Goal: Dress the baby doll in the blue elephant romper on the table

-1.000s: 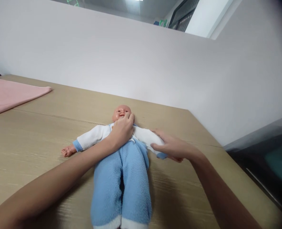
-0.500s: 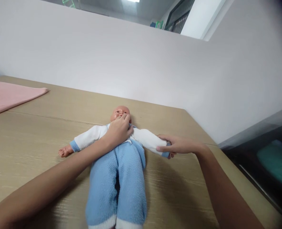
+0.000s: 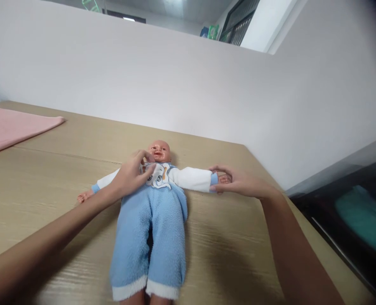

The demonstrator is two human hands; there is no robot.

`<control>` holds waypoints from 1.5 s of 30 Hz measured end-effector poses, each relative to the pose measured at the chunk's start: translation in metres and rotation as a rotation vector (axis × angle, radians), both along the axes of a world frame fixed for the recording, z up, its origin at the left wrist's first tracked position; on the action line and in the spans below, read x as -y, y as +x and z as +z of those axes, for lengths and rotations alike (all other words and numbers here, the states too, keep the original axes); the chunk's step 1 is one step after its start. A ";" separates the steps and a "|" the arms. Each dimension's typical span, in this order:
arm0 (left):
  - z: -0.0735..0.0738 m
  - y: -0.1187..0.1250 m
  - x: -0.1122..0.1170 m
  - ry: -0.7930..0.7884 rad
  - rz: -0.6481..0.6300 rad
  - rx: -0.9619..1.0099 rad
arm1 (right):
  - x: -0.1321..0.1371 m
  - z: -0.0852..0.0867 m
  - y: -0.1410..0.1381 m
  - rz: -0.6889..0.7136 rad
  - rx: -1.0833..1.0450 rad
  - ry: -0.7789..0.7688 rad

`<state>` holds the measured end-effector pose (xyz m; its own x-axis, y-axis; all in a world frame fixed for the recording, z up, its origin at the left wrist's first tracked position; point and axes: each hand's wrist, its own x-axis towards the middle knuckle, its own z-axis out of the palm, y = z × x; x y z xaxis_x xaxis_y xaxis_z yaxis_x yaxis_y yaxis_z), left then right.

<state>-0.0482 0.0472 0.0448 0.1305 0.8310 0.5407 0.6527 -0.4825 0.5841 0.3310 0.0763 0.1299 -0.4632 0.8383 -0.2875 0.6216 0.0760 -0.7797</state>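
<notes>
A baby doll (image 3: 161, 148) lies on its back with its head toward the wall and both arms spread. It wears light-blue fleece trousers (image 3: 140, 233) and a white top (image 3: 192, 179) with an animal face on the chest and blue cuffs. Above the doll's chest and shoulder, on the left, my left hand (image 3: 132, 173) has its thumb and fingers apart, holding nothing. My right hand (image 3: 239, 182) has its thumb and fingers on either side of the blue cuff (image 3: 214, 181). The doll's small hand (image 3: 223, 179) shows between them.
A pink cloth (image 3: 16, 127) lies at the table's far left. The wooden table (image 3: 222, 245) meets a pale wall (image 3: 159, 76) behind. Beyond its right edge is a dark area with a blurred teal thing (image 3: 364, 220).
My left hand has lifted off the doll's chin and chest and moved left, uncovering the animal face. The doll's arm at the right has swung up to nearly level with my right hand.
</notes>
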 end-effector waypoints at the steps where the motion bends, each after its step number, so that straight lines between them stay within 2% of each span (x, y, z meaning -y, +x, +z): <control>1: 0.000 0.006 0.008 0.012 -0.059 -0.023 | 0.003 0.003 -0.006 -0.030 -0.029 0.059; 3: 0.001 0.022 0.021 0.044 -0.168 -0.092 | 0.009 0.004 -0.022 -0.075 -0.147 0.157; 5: 0.004 0.039 0.026 0.067 -0.211 -0.166 | 0.016 -0.001 -0.042 -0.108 -0.286 0.219; 9: 0.006 0.065 0.014 0.054 -0.124 -0.199 | 0.033 -0.014 -0.079 -0.132 -0.492 0.280; 14: 0.000 0.065 -0.001 0.074 -0.105 -0.039 | 0.041 -0.027 -0.098 -0.015 -0.594 0.310; 17: -0.004 0.057 0.000 -0.005 -0.053 0.171 | 0.030 -0.054 -0.096 -0.114 -0.649 0.381; 20: -0.004 0.049 0.002 -0.112 0.011 0.379 | 0.025 -0.093 -0.090 -0.228 -0.547 0.298; 22: -0.003 0.044 0.003 -0.151 0.031 0.499 | 0.031 -0.114 -0.086 -0.200 -0.528 0.159; 24: -0.002 0.039 0.003 -0.169 0.050 0.618 | 0.043 -0.126 -0.084 -0.102 -0.521 0.060; 28: -0.002 0.030 0.000 -0.151 0.033 0.838 | 0.063 -0.132 -0.098 0.055 -0.628 -0.060; 32: -0.006 0.021 -0.005 -0.141 0.013 0.970 | 0.064 -0.143 -0.124 0.013 -0.719 -0.026; 35: -0.010 0.016 -0.008 -0.134 0.080 1.008 | 0.058 -0.149 -0.141 -0.019 -0.690 0.080; 39: -0.018 0.012 -0.007 -0.090 0.178 0.989 | 0.051 -0.140 -0.161 0.009 -0.657 0.208; 45: -0.027 0.010 -0.001 -0.113 0.263 1.007 | 0.045 -0.125 -0.179 0.085 -0.780 0.125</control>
